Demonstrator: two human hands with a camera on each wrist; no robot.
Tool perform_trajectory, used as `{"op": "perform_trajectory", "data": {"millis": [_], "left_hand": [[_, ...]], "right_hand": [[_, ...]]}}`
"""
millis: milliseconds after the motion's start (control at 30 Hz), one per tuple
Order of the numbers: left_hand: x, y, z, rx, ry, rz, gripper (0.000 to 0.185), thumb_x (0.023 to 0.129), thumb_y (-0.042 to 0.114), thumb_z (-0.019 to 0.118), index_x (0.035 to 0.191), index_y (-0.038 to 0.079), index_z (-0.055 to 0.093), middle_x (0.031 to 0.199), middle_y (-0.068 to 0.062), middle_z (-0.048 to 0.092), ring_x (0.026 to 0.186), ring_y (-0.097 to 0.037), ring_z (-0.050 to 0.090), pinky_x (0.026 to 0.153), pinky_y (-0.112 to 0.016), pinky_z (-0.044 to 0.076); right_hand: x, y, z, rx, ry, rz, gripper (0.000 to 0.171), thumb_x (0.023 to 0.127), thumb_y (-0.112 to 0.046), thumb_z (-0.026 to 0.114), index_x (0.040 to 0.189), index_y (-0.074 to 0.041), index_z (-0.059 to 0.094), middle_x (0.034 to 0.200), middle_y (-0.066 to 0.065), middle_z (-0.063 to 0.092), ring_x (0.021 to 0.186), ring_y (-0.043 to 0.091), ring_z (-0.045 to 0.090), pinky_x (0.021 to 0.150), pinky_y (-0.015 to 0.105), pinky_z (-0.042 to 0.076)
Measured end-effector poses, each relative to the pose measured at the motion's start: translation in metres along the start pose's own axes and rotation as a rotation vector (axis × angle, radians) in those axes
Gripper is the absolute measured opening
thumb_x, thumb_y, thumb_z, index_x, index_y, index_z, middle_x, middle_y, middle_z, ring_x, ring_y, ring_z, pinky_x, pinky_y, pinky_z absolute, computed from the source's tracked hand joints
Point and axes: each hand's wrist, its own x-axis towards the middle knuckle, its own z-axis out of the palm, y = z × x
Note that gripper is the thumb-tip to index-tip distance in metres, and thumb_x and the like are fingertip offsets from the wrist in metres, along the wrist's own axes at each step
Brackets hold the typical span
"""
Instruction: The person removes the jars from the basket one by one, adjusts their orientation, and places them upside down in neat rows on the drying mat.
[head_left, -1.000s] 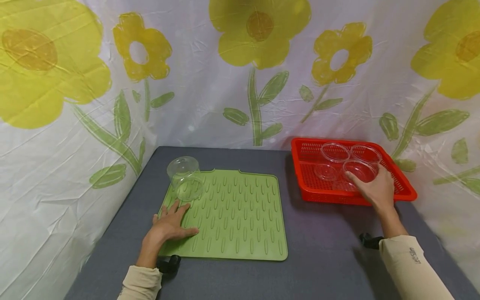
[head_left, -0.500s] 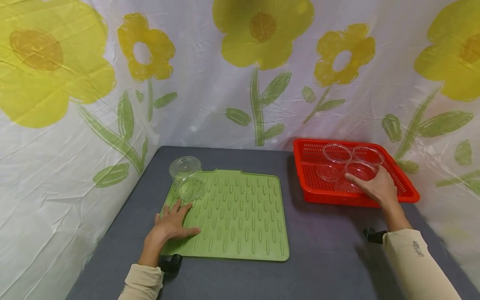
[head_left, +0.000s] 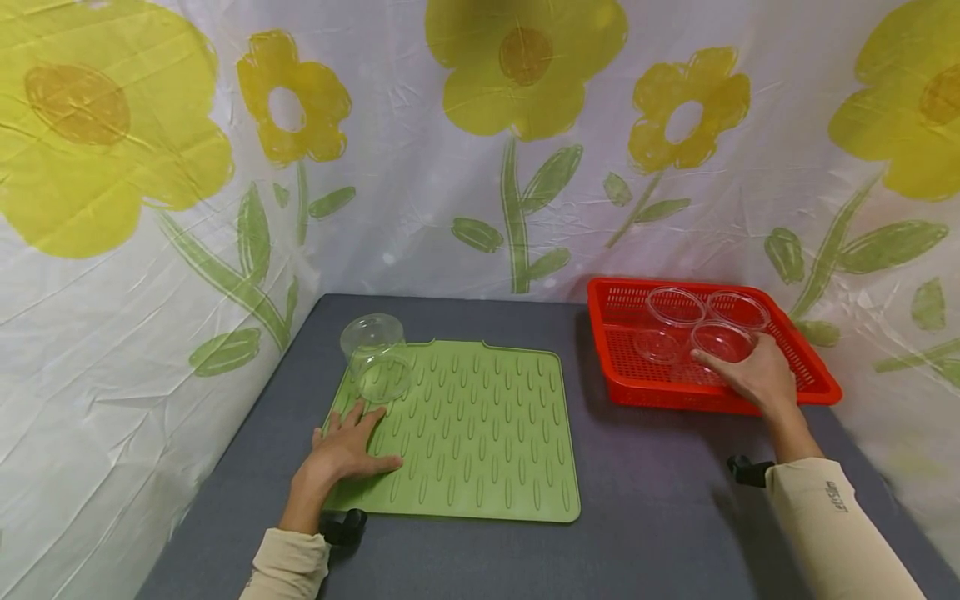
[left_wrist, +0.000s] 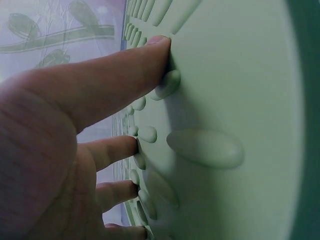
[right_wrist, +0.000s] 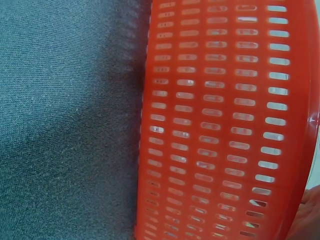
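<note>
My left hand (head_left: 341,457) is spread on the left side of a green ridged mat (head_left: 487,433). In the left wrist view, its thumb and fingertips press on the raised ovals. Just beyond the fingers, a clear plastic cup (head_left: 377,358) stands upright on the mat's far left corner. At the right, my right hand (head_left: 761,375) grips a clear plastic cup (head_left: 722,340) in the red basket (head_left: 675,397), thumb at its near left and fingers around its right side. Two similar cups, a left one (head_left: 675,307) and a right one (head_left: 738,310), stand behind it.
The basket's slotted wall (right_wrist: 210,110) fills much of the right wrist view and hides the cups. A dark grey cloth (head_left: 637,533) covers the table. Flower-printed white sheeting (head_left: 397,208) hangs behind and at both sides.
The head view shifts very slightly. Both hands, the cups, the mat and the basket keep their places.
</note>
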Motion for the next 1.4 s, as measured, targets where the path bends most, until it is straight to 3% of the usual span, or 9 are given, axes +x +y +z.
{"op": "perform_trajectory", "data": {"millis": [667, 967, 1133, 1400], "left_hand": [[0.001, -0.001, 0.000, 0.002, -0.003, -0.004, 0.097, 0.085, 0.054, 0.077, 0.158, 0.008, 0.035, 0.165, -0.034, 0.015, 0.146, -0.068, 0.006, 0.109, -0.085, 0.012], [0.002, -0.003, 0.002, 0.030, -0.004, -0.008, 0.099, 0.084, 0.059, 0.075, 0.159, 0.007, 0.034, 0.164, -0.034, 0.017, 0.146, -0.067, 0.008, 0.110, -0.084, 0.013], [0.002, -0.003, 0.001, 0.027, 0.004, -0.005, 0.099, 0.084, 0.058, 0.075, 0.158, 0.007, 0.034, 0.164, -0.034, 0.017, 0.146, -0.067, 0.008, 0.110, -0.084, 0.013], [0.001, -0.003, 0.003, 0.038, 0.019, 0.001, 0.099, 0.084, 0.058, 0.075, 0.158, 0.006, 0.035, 0.164, -0.033, 0.019, 0.145, -0.068, 0.010, 0.109, -0.084, 0.015]], "right_hand": [[-0.010, 0.000, -0.010, 0.135, 0.023, -0.030, 0.115, 0.089, -0.062, 0.067, 0.157, 0.012, 0.011, 0.158, 0.041, 0.023, 0.141, 0.059, 0.029, 0.112, 0.072, 0.030], [-0.017, -0.007, -0.029, 0.174, 0.033, -0.024, 0.114, 0.089, -0.061, 0.067, 0.159, 0.009, 0.009, 0.161, 0.038, 0.020, 0.144, 0.058, 0.027, 0.113, 0.073, 0.028], [-0.020, -0.012, -0.041, 0.193, 0.029, -0.054, 0.114, 0.090, -0.060, 0.066, 0.160, 0.008, 0.005, 0.163, 0.037, 0.017, 0.144, 0.059, 0.026, 0.111, 0.074, 0.030], [-0.026, -0.024, -0.052, 0.198, 0.084, -0.132, 0.114, 0.088, -0.058, 0.070, 0.161, 0.005, 0.010, 0.161, 0.036, 0.025, 0.140, 0.058, 0.033, 0.109, 0.074, 0.032]]}}
